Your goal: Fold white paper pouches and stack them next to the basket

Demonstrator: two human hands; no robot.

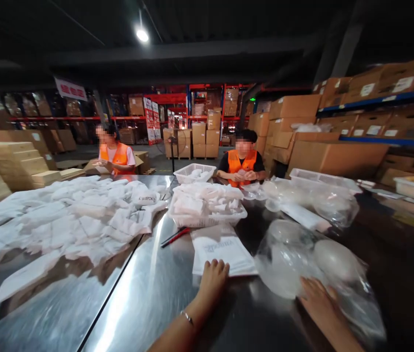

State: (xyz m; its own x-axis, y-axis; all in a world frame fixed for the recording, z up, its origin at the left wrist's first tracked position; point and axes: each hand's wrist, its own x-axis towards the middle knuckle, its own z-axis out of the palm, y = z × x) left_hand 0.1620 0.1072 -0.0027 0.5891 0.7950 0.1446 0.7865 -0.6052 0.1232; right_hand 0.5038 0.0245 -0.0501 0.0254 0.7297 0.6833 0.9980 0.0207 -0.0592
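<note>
My left hand [213, 281] rests palm down on the near edge of a flat white printed bag [223, 247], fingers side by side and not wrapped round it. Further right, my right hand [319, 298] touches the near side of a clear plastic bag [284, 259] with its fingers stretched out. Rounded, pale translucent things [339, 259] show inside that plastic; their kind is unclear. Just beyond the printed bag stands a white basket [207, 221] heaped with white packets [207, 195]. Left of the bag lies a red and black pen-like tool [175, 237].
A wide pile of white packets [82, 210] covers the left of the metal table [133, 298]. Another white basket [194, 174] stands at the back, and more clear bags [310, 195] lie right. Two people in orange vests [242, 164] work across the table. Cartons [335, 159] stand behind.
</note>
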